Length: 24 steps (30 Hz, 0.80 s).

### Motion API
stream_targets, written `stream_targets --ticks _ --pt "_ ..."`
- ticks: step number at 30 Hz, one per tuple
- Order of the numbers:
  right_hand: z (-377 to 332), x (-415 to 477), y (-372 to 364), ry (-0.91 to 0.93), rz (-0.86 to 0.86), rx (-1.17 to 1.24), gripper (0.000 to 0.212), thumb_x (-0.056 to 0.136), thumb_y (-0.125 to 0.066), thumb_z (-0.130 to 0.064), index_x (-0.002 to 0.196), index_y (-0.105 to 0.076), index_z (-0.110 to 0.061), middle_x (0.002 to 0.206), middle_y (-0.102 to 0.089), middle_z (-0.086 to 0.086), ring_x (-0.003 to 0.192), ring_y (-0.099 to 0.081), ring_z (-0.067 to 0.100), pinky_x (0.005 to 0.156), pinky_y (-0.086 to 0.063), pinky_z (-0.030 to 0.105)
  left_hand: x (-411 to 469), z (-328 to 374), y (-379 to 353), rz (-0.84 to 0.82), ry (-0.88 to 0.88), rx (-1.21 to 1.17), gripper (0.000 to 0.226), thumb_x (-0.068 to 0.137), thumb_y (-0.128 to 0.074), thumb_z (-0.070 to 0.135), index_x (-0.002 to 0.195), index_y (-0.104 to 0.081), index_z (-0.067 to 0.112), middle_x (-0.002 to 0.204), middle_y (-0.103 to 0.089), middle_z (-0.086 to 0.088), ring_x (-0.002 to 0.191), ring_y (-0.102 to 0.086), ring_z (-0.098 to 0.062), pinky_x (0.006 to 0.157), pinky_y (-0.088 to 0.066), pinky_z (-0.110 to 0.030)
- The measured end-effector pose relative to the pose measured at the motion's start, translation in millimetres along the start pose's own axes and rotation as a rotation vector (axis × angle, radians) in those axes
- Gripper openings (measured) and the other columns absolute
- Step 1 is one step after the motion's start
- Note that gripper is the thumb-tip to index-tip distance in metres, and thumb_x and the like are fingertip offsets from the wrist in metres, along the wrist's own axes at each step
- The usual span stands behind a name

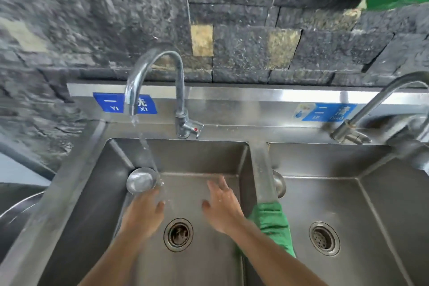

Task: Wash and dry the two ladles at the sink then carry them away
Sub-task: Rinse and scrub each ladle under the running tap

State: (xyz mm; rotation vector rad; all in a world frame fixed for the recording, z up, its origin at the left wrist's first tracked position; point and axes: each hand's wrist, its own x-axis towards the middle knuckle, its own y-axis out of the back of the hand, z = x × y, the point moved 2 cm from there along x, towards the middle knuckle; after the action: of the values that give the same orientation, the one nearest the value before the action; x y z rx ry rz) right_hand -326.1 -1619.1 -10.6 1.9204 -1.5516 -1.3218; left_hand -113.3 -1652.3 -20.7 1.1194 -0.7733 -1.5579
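Wall: dark rough stone blocks point(243, 49), a few tan ones among them.
Counter: stainless steel point(76, 183), with a double sink point(262, 165).
Writing: blue sticker point(148, 105) reading "一 洗, YI XI"; paler sticker point(329, 111) reading "二 清, ER", the rest blurred.
Tap point(180, 90): running into the left basin.
Hands: left hand point(144, 213) curled round the first ladle point(141, 180), bowl beside the stream; right hand point(222, 206) spread, holding nothing.
Second ladle point(278, 183): in the right basin, against the divider.
Green cloth point(271, 218): draped over the divider.
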Motion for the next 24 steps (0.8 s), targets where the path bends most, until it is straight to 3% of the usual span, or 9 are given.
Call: stream_targets --ticks 4,8,10,12,16,18,20,22,24 --pt "-39.8 22.2 -45.6 -0.022 -0.054 0.004 0.055 0.103 -0.047 -0.032 0.154 -0.033 -0.015 0.171 -0.011 0.016 0.147 -0.037 0.04 0.113 -0.038 0.042 11.6 -73.0 7.9 -0.045 0.108 0.046 0.037 0.09 -0.052 0.033 0.127 -0.054 0.03 0.115 -0.066 0.001 0.106 -0.064 -0.027 0.081 -0.051 -0.036" --pt "-87.4 60.6 -82.5 -0.112 -0.07 0.166 0.044 0.101 -0.047 -0.035 0.141 -0.051 -0.017 0.136 -0.057 0.011 0.125 -0.057 0.033 0.1 -0.046 0.036 33.4 -137.7 1.4 -0.161 0.22 0.006 0.038 0.094 -0.051 0.039 0.128 -0.053 0.022 0.122 -0.063 -0.001 0.112 -0.062 -0.027 0.089 -0.05 -0.035" --pt "-94.8 73.1 -81.4 -0.257 -0.042 0.443 0.029 0.096 -0.049 -0.033 0.112 -0.068 -0.019 0.106 -0.066 0.009 0.101 -0.063 0.029 0.09 -0.053 0.04 36.5 -144.2 -8.7 -0.223 0.236 -0.016 0.048 0.095 -0.05 0.038 0.138 -0.045 0.019 0.133 -0.058 -0.005 0.122 -0.057 -0.028 0.096 -0.047 -0.035" --pt "-105.7 93.7 -90.9 -0.405 -0.009 0.844 0.021 0.099 -0.052 -0.02 0.085 -0.067 -0.015 0.091 -0.066 0.01 0.088 -0.064 0.029 0.092 -0.058 0.052 42.8 -161.9 -19.0 -0.287 0.266 -0.055 0.059 0.098 -0.048 0.035 0.15 -0.03 0.013 0.147 -0.047 -0.01 0.134 -0.047 -0.028 0.106 -0.04 -0.033" --pt "-119.2 124.9 -109.9 -0.642 0.081 1.502 0.019 0.105 -0.052 -0.01 0.105 -0.065 0.003 0.097 -0.069 0.022 0.08 -0.07 0.034 0.067 -0.061 0.042 60.1 -187.6 -36.9 -0.328 0.28 -0.126 0.059 0.103 -0.043 0.027 0.153 -0.021 0.006 0.155 -0.036 -0.013 0.143 -0.036 -0.025 0.111 -0.029 -0.027" --pt "-124.1 133.3 -115.4 -0.658 0.09 1.641 0.025 0.106 -0.05 -0.012 0.101 -0.065 0.007 0.089 -0.067 0.023 0.076 -0.067 0.033 0.065 -0.061 0.04 66.0 -195.9 -45.0 -0.335 0.282 -0.134 0.047 0.103 -0.042 0.023 0.147 -0.034 0.008 0.147 -0.047 -0.011 0.136 -0.044 -0.023 0.107 -0.033 -0.025" --pt "-128.1 141.2 -120.5 -0.678 0.081 1.746 0.028 0.106 -0.051 -0.015 0.095 -0.064 0.007 0.082 -0.066 0.022 0.072 -0.064 0.031 0.056 -0.063 0.035 70.7 -203.2 -51.3 -0.334 0.268 -0.137 0.021 0.102 -0.041 0.018 0.121 -0.049 0.022 0.125 -0.057 -0.001 0.125 -0.052 -0.021 0.099 -0.037 -0.025" --pt "-128.2 146.4 -122.4 -0.689 0.075 1.837 0.03 0.106 -0.052 -0.018 0.096 -0.064 0.007 0.082 -0.066 0.021 0.072 -0.065 0.03 0.046 -0.06 0.03 75.4 -205.0 -57.9 -0.33 0.289 -0.182 0.026 0.101 -0.041 0.016 0.083 -0.037 0.034 0.09 -0.049 0.014 0.108 -0.057 -0.021 0.095 -0.04 -0.028" --pt "-124.9 151.4 -124.1 -0.692 0.092 1.901 0.032 0.107 -0.052 -0.022 0.099 -0.064 0.007 0.086 -0.066 0.021 0.074 -0.065 0.028 0.045 -0.059 0.029 79.4 -203.0 -68.2 -0.338 0.33 -0.244 0.034 0.101 -0.044 0.017 0.07 -0.032 0.028 0.08 -0.051 0.007 0.093 -0.058 -0.023 0.084 -0.044 -0.031"
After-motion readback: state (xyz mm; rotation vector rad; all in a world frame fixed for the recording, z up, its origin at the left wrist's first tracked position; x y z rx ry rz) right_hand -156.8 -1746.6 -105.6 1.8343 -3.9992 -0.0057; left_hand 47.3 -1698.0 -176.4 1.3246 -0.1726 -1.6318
